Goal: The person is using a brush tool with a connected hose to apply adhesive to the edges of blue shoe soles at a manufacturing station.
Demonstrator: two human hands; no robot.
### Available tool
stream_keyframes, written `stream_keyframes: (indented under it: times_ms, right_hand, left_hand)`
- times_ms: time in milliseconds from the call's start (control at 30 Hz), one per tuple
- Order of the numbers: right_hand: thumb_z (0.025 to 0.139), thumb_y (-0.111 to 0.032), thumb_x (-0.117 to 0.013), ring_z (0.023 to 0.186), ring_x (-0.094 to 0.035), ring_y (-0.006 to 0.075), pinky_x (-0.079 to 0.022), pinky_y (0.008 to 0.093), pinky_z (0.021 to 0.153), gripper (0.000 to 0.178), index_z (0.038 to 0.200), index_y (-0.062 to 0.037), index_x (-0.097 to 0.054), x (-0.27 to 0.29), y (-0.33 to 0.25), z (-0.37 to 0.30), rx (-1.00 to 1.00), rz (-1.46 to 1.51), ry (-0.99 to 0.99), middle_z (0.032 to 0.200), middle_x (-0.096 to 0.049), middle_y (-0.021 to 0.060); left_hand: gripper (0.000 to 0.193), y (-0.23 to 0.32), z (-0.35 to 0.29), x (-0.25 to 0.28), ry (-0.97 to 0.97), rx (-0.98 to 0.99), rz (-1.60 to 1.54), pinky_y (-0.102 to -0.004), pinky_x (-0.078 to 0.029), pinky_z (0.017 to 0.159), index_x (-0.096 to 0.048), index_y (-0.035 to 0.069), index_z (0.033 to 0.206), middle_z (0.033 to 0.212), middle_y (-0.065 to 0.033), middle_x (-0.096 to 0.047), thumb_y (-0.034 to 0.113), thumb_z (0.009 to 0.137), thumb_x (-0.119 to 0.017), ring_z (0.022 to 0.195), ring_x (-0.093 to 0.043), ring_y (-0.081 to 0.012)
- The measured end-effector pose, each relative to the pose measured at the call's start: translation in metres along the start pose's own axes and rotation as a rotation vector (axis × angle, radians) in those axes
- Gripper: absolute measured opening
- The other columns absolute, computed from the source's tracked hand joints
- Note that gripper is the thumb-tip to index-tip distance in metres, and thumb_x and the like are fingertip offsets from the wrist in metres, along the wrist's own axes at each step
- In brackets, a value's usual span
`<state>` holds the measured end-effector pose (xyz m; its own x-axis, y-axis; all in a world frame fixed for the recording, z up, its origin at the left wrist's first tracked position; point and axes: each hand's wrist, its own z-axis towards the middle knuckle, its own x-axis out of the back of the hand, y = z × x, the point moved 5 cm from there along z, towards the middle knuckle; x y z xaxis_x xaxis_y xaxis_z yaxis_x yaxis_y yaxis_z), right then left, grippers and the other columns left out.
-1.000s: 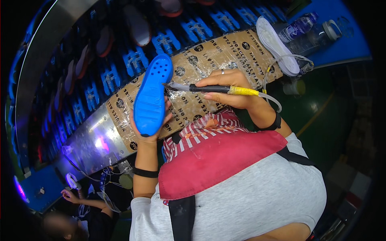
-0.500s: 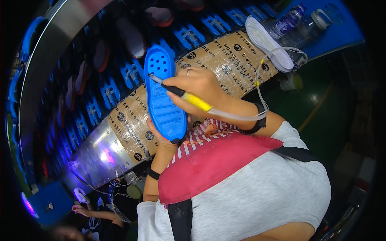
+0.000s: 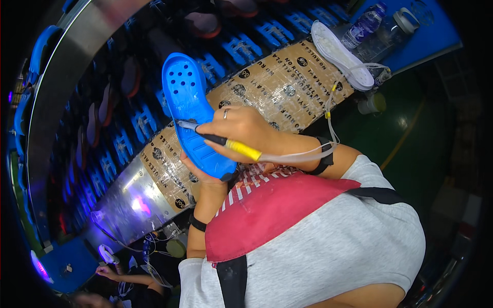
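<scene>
A bright blue shoe sole (image 3: 191,105) with round holes near its toe stands tilted above the cardboard-covered bench. My left hand (image 3: 197,172) grips it from below at the heel end. My right hand (image 3: 241,128) holds a pen-like applicator (image 3: 226,142) with a black front, a yellow grip and a clear tube trailing to the right. Its tip touches the sole's middle, near the left edge.
A white sole (image 3: 341,54) lies on the brown cardboard sheet (image 3: 287,87) at the back right, beside two plastic bottles (image 3: 364,25) on a blue surface. A dark conveyor with blue holders (image 3: 138,123) and shoes runs along the far side. Another person's hand (image 3: 105,272) works lower left.
The blue sole has swung from lying low on the left to upright in front of me. My right hand brought the applicator's tip down onto the sole's middle.
</scene>
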<state>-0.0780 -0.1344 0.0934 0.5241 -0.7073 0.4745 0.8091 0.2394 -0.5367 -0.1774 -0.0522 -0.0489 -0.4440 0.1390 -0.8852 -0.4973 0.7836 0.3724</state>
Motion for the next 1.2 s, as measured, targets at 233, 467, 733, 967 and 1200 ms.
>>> stream_keyframes:
  times_ms: [233,467,733,967,1200]
  right_hand:
    - [0.072,-0.015,-0.071,0.067,-0.06,0.025,-0.048,0.0326,0.059,0.021,0.091,-0.0087,-0.068,-0.009,-0.02,-0.006,-0.019,0.425,-0.356,0.071,-0.06,0.0089]
    - [0.072,-0.009,-0.072,0.066,-0.061,0.0221,-0.047,0.0304,0.059,0.025,0.096,-0.0044,-0.068,-0.005,-0.013,-0.015,-0.102,0.513,-0.313,0.076,-0.064,0.0112]
    - [0.074,-0.008,-0.072,0.065,-0.06,0.0201,-0.046,0.0289,0.058,0.028,0.101,-0.0061,-0.068,0.007,-0.002,-0.019,-0.246,0.523,-0.291,0.076,-0.064,0.0098]
    - [0.074,-0.006,-0.072,0.063,-0.06,0.017,-0.046,0.0262,0.057,0.03,0.103,-0.0063,-0.067,-0.001,-0.017,-0.024,-0.245,0.645,-0.419,0.077,-0.064,0.0093]
    - [0.072,-0.005,-0.072,0.066,-0.062,0.0192,-0.047,0.0266,0.059,0.029,0.101,-0.0051,-0.067,0.003,-0.004,-0.027,-0.221,0.483,-0.338,0.08,-0.065,0.0104]
  left_hand:
    - [0.089,-0.001,0.007,-0.046,-0.344,0.037,-0.013,-0.047,-0.043,0.093,-0.036,0.007,0.134,0.121,-0.0237,-0.048,0.067,0.069,-0.051,0.105,-0.052,-0.0384]
    - [0.089,0.02,0.009,-0.048,-0.336,-0.006,0.019,-0.0501,-0.049,0.084,-0.032,0.005,0.136,0.121,-0.0247,-0.048,0.063,0.071,-0.051,0.103,-0.052,-0.0397]
    - [0.089,0.045,0.007,-0.058,-0.413,-0.085,0.007,-0.0519,-0.048,0.082,-0.027,0.005,0.139,0.132,-0.0252,-0.039,0.053,0.071,-0.058,0.111,-0.047,-0.042]
    - [0.086,0.048,0.007,-0.053,-0.452,-0.102,-0.004,-0.0518,-0.047,0.084,-0.029,0.005,0.139,0.132,-0.0266,-0.04,0.052,0.073,-0.055,0.112,-0.047,-0.0427]
    - [0.086,0.062,0.003,-0.06,-0.446,-0.126,0.041,-0.0504,-0.046,0.085,-0.028,0.006,0.14,0.133,-0.027,-0.038,0.053,0.074,-0.055,0.112,-0.046,-0.0424]
